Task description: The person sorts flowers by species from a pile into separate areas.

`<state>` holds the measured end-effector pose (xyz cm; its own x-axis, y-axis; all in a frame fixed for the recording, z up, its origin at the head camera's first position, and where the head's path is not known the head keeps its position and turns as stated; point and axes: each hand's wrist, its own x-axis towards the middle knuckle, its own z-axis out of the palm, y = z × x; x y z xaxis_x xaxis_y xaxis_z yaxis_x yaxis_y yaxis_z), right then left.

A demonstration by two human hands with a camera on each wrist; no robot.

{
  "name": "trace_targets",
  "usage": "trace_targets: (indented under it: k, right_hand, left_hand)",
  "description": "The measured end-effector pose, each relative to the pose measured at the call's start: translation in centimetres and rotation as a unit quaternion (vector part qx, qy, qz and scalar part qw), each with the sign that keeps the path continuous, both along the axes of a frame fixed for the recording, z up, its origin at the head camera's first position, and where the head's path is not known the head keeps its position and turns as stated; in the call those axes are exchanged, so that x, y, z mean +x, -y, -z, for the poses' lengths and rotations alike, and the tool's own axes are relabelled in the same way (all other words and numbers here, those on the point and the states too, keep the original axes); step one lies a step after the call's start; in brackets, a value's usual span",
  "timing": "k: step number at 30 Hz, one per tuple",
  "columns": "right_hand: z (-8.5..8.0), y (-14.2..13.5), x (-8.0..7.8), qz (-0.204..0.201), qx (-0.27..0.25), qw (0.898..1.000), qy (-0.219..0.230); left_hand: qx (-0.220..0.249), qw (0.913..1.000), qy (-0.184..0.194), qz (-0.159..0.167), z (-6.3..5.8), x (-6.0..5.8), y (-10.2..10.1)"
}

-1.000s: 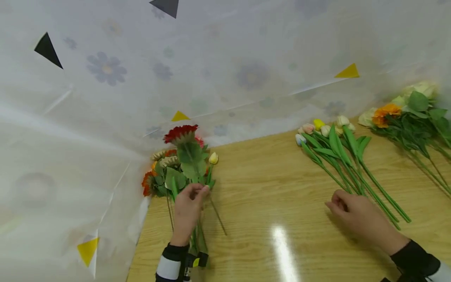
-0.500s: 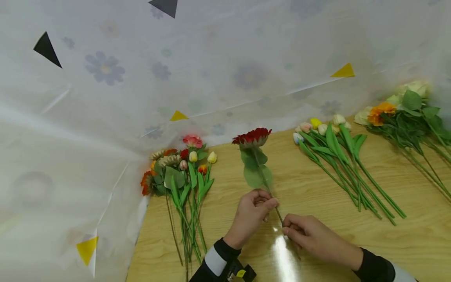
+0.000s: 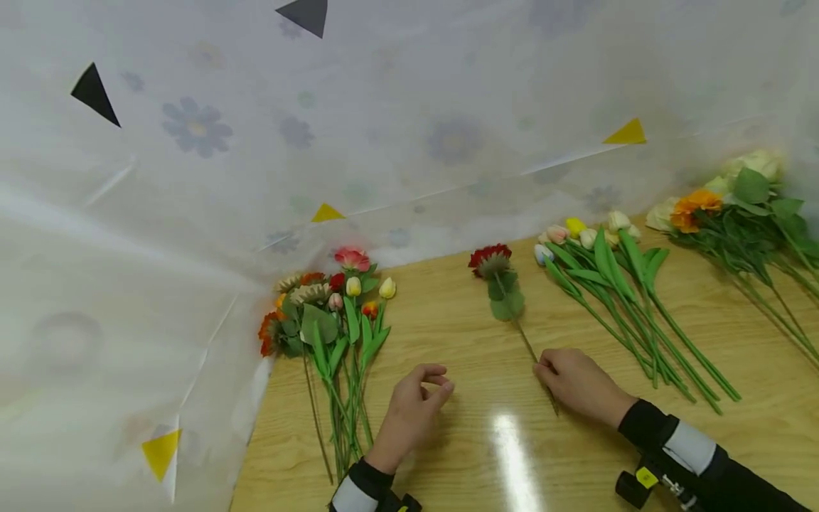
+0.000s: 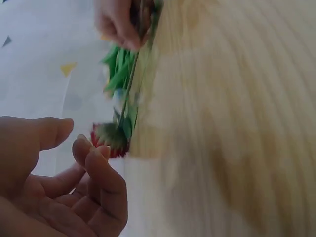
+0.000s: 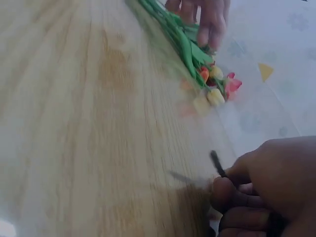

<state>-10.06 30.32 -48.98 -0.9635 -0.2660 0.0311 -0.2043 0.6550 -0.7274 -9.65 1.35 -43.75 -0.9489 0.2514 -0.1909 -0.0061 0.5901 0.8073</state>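
Observation:
A dark red flower point(image 3: 491, 260) with broad green leaves and a thin brown stem slants over the middle of the table. My right hand point(image 3: 579, 384) pinches its lower stem between thumb and fingers; in the right wrist view the stem's dark end point(image 5: 216, 160) pokes out past the fingertips. My left hand point(image 3: 412, 412) hovers to the left with loosely bent fingers and holds nothing. In the left wrist view a gap shows between its thumb and fingers, and the red bloom point(image 4: 111, 139) lies beyond them. Whether the bloom touches the tabletop I cannot tell.
On the left lies a mixed bunch of flowers point(image 3: 320, 320) with tulips. Right of the red flower is a tulip bunch point(image 3: 608, 274), and farther right are white and orange flowers point(image 3: 723, 206). A patterned plastic sheet point(image 3: 384, 142) hangs behind the wooden table point(image 3: 448, 320).
My left hand carried the red flower rightward from the left bunch, then let go of its stem and drew back left. My right hand took the stem and now holds it alone.

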Motion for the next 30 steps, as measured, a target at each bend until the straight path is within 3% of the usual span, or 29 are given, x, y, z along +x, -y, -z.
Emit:
trace_targets:
  k: [3, 5, 6, 7, 10, 11, 13, 15, 18, 22, 28, 30]
  right_hand:
    - [0.1, -0.3, -0.5, 0.002, 0.030, 1.000, 0.002]
    - [0.0, -0.4, -0.6, 0.001, 0.046, 0.999, 0.000]
    - [0.0, -0.4, -0.6, -0.001, 0.050, 0.999, -0.003]
    - [0.0, -0.5, -0.6, -0.002, 0.052, 0.999, -0.005]
    - [0.1, -0.8, -0.3, -0.004, 0.052, 0.999, -0.008]
    - [0.1, -0.9, -0.2, -0.005, 0.050, 0.999, -0.008]
    - [0.1, -1.3, 0.2, -0.005, 0.044, 0.999, -0.005]
    - [0.1, -1.5, 0.5, -0.003, 0.041, 0.999, 0.004]
    - [0.1, -2.0, 1.0, -0.001, 0.037, 0.999, 0.020]
    - [0.1, -2.5, 1.7, -0.004, 0.031, 0.999, 0.028]
    - [-0.2, -2.9, 2.5, -0.006, 0.023, 0.999, 0.024]
    - [-0.4, -2.9, 2.7, -0.009, 0.018, 1.000, 0.012]
  left_hand:
    - [-0.055, 0.9973, -0.037, -0.030, -0.6, -0.3, 2.5]
    - [-0.145, 0.9826, -0.106, -0.047, -0.9, -0.4, 4.1]
    - [-0.201, 0.9668, -0.148, -0.055, -1.0, -0.4, 5.0]
    - [-0.261, 0.9447, -0.187, -0.066, -1.1, -0.4, 5.8]
    - [-0.422, 0.8571, -0.275, -0.108, -0.9, -0.2, 7.9]
    - [-0.451, 0.8402, -0.279, -0.113, -0.8, -0.1, 8.4]
    - [-0.482, 0.8283, -0.262, -0.115, -0.6, 0.1, 9.2]
    - [-0.490, 0.8312, -0.240, -0.108, -0.5, 0.2, 9.6]
    - [-0.468, 0.8552, -0.196, -0.104, -0.4, 0.0, 9.7]
    - [-0.413, 0.8880, -0.165, -0.118, -1.1, -0.6, 9.8]
    - [-0.346, 0.9089, -0.182, -0.146, -3.1, -1.0, 10.3]
    - [-0.307, 0.9214, -0.182, -0.153, -3.6, -0.9, 10.2]
